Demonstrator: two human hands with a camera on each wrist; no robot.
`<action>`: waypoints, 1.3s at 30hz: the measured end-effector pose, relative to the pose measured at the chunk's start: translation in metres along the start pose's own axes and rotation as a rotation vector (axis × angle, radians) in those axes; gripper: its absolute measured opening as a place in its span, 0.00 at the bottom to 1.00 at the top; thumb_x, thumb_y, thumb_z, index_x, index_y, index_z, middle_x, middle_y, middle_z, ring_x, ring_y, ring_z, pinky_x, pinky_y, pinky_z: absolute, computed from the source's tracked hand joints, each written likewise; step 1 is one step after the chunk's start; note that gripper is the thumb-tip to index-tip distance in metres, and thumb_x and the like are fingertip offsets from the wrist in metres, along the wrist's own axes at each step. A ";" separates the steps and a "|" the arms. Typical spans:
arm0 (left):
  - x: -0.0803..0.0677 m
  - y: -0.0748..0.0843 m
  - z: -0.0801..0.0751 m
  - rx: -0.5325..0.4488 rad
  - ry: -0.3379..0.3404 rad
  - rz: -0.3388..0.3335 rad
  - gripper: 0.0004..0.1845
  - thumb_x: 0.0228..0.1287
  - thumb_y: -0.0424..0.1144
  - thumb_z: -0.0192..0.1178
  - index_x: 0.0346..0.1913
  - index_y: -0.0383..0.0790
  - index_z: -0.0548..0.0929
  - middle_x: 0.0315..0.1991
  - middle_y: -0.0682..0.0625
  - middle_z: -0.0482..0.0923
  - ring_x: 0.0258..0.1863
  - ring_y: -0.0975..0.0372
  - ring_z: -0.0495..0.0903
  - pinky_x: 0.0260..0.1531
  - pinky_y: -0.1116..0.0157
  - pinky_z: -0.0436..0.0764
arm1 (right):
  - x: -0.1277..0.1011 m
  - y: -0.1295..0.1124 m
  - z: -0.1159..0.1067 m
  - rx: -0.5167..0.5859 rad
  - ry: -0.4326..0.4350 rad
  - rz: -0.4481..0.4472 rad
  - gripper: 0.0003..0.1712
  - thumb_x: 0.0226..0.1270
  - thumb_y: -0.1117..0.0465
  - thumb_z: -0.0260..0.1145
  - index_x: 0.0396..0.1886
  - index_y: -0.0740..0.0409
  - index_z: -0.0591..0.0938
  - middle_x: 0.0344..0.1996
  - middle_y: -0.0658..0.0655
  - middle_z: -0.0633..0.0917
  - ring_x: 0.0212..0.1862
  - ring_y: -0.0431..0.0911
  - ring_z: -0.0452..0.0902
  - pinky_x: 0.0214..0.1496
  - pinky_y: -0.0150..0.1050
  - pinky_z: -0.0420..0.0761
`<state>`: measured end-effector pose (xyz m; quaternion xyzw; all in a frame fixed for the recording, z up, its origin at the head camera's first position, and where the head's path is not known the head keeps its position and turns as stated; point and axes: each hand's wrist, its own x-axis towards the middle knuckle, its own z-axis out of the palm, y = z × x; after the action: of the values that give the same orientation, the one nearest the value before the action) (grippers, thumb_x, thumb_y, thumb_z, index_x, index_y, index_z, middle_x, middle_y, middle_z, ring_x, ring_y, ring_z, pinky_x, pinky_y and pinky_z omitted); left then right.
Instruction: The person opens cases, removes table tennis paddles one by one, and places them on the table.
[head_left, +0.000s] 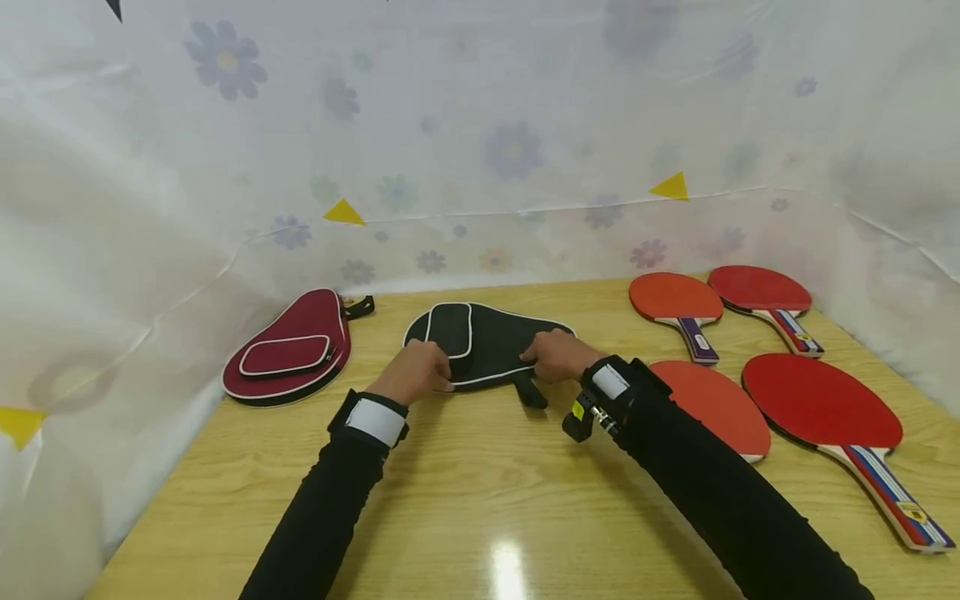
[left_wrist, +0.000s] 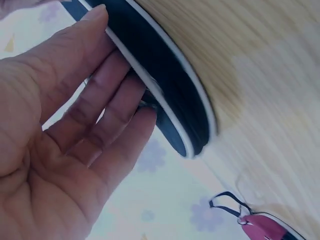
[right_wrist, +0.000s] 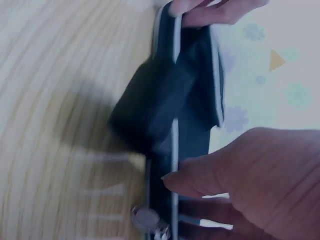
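A black table tennis bat case (head_left: pixel 510 337) with white piping and a raised pocket lies at the middle of the table. My left hand (head_left: pixel 416 368) grips its near left edge; in the left wrist view, the thumb (left_wrist: pixel 75 45) is at the piped side and the fingers reach over the face. At the narrower right part, my right hand (head_left: pixel 557 354) pinches the case, its thumb (right_wrist: pixel 200 175) against the side seam in the right wrist view. A short black strap (head_left: pixel 531 392) hangs from the near edge. A metal zip pull (right_wrist: pixel 145 218) shows near that thumb.
A dark red bat case (head_left: pixel 288 346) with a wrist loop lies to the left. Several red-faced bats lie right: an orange-red one (head_left: pixel 677 296), another behind (head_left: pixel 761 287), a large one in front (head_left: pixel 821 398) and one partly under my right forearm (head_left: pixel 712 404). White flowered sheeting surrounds the table.
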<state>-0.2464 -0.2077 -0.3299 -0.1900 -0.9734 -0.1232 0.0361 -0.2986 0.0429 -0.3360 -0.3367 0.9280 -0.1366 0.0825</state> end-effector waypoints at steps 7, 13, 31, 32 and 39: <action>-0.002 -0.004 -0.001 0.001 -0.004 -0.094 0.06 0.51 0.35 0.78 0.25 0.38 0.90 0.25 0.51 0.85 0.25 0.63 0.79 0.32 0.62 0.81 | 0.001 -0.027 0.004 0.017 0.039 0.041 0.22 0.75 0.60 0.60 0.17 0.60 0.77 0.17 0.52 0.71 0.19 0.39 0.61 0.27 0.33 0.65; -0.001 -0.001 -0.001 0.064 -0.012 -0.081 0.08 0.50 0.38 0.78 0.23 0.38 0.89 0.24 0.52 0.85 0.25 0.62 0.80 0.32 0.63 0.81 | 0.006 -0.053 0.018 -0.016 0.168 0.187 0.25 0.74 0.50 0.64 0.16 0.55 0.73 0.13 0.52 0.69 0.19 0.47 0.71 0.25 0.41 0.73; -0.002 0.001 -0.002 0.066 0.009 -0.078 0.09 0.49 0.39 0.78 0.21 0.39 0.89 0.22 0.53 0.85 0.25 0.61 0.80 0.33 0.62 0.81 | 0.010 -0.064 0.024 -0.071 0.349 0.214 0.22 0.65 0.48 0.73 0.24 0.63 0.84 0.21 0.62 0.83 0.28 0.59 0.84 0.30 0.52 0.84; -0.002 0.001 -0.002 0.069 0.005 -0.079 0.09 0.49 0.39 0.78 0.21 0.39 0.89 0.22 0.53 0.85 0.25 0.61 0.80 0.34 0.61 0.81 | 0.010 -0.064 0.024 -0.068 0.351 0.214 0.22 0.64 0.48 0.73 0.25 0.63 0.84 0.22 0.62 0.83 0.29 0.60 0.84 0.30 0.52 0.84; -0.004 0.009 0.001 0.088 -0.002 -0.076 0.11 0.50 0.39 0.78 0.19 0.40 0.88 0.20 0.54 0.83 0.24 0.61 0.78 0.36 0.60 0.81 | 0.014 -0.053 0.024 -0.045 0.307 0.211 0.23 0.63 0.46 0.74 0.25 0.61 0.81 0.21 0.59 0.81 0.28 0.57 0.83 0.31 0.50 0.83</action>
<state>-0.2396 -0.2008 -0.3290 -0.1510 -0.9844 -0.0815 0.0388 -0.2713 -0.0099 -0.3430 -0.2147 0.9627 -0.1560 -0.0537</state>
